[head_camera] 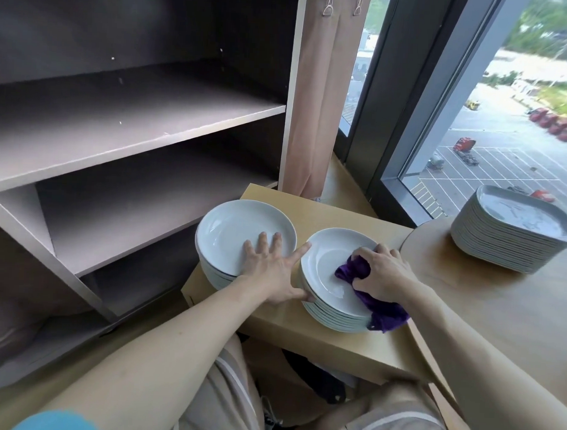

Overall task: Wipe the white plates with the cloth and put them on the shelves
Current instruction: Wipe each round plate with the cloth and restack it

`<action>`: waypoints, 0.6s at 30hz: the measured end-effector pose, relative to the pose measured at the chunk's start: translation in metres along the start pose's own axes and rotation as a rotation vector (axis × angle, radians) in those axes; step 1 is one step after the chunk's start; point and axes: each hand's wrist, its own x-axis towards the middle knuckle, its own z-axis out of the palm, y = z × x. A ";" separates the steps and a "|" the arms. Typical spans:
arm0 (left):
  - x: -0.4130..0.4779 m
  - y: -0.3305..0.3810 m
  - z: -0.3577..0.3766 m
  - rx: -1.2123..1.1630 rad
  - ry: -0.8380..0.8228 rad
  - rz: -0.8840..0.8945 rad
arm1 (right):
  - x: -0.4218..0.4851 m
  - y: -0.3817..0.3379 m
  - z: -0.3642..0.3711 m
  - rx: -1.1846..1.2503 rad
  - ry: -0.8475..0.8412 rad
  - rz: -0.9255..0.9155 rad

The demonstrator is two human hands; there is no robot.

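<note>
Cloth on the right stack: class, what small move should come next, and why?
Probably sweep the cloth round the top plate of the right stack. The right hand holds the cloth bunched on that plate, near its right side, so wiping looks under way. The left hand lies spread, thumb at this stack's rim, seemingly steadying it. The shelves show no plates yet.

No legible text, label, brand or number anywhere in view, white plates (243, 226) unmarked, purple cloth (386, 311) plain, shelves (134, 119) without lettering, car park (492, 177) outside showing only plain white bay lines
</note>
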 end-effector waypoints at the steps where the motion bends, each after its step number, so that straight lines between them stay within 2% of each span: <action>1: 0.000 0.000 0.000 0.002 -0.002 0.001 | -0.005 -0.001 0.000 0.010 -0.016 -0.007; 6: -0.001 0.000 0.000 0.007 0.007 0.002 | -0.027 -0.015 0.000 0.038 -0.074 -0.064; 10: 0.002 -0.001 0.002 0.012 0.011 0.002 | -0.033 -0.037 0.004 0.237 -0.146 -0.110; 13: 0.003 -0.001 0.002 0.011 0.005 -0.003 | -0.030 -0.052 0.010 0.401 -0.095 -0.113; 18: 0.003 -0.001 0.004 0.013 0.021 0.005 | -0.013 -0.077 0.022 0.459 0.077 -0.073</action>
